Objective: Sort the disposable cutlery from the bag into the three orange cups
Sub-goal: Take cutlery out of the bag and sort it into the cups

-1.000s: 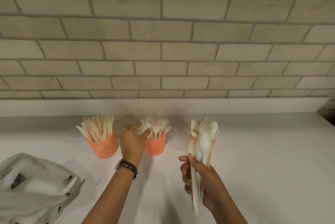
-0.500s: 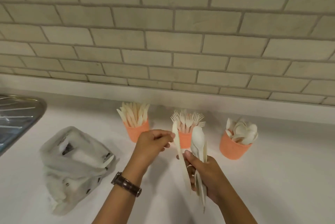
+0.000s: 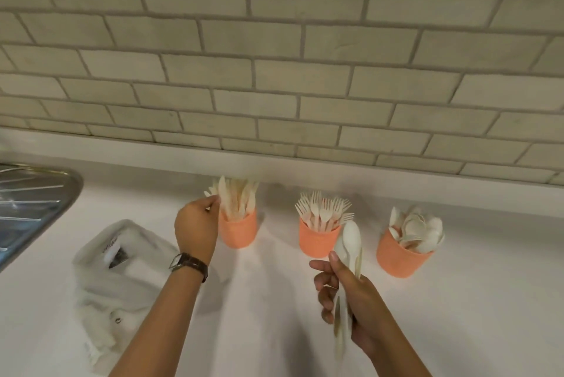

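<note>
White bench (image 3: 488,300) below a grey brick-tiled wall (image 3: 274,71). Three orange cups stood in a row near the wall, well apart from one another: left cup (image 3: 238,233) packed with knives (image 3: 241,199), middle cup (image 3: 316,244) with forks (image 3: 323,211) tines up, right cup (image 3: 399,259) heaped with spoons (image 3: 419,228) bowls up. Left hand (image 3: 197,228) was at the left cup's near-left side, fingers curled, thumb and fingertips pinched on one knife (image 3: 221,190) at the left edge of the bunch; that knife stood upright among the others, its lower end hidden behind the hand and cup rim. Wristwatch (image 3: 190,263) on the left wrist. Right hand (image 3: 345,288) was held above the bench in front of the middle and right cups, touching neither, fingers wrapped round a bundle of cutlery (image 3: 349,242); a spoon bowl topped the bundle, the handles ran down through the fist and out below it, blurred, so the count and kinds could not be told. Crumpled white bag (image 3: 122,273) lay on the bench left of the left forearm. Edge of a metal sink drainer (image 3: 30,208) showed at far left.
</note>
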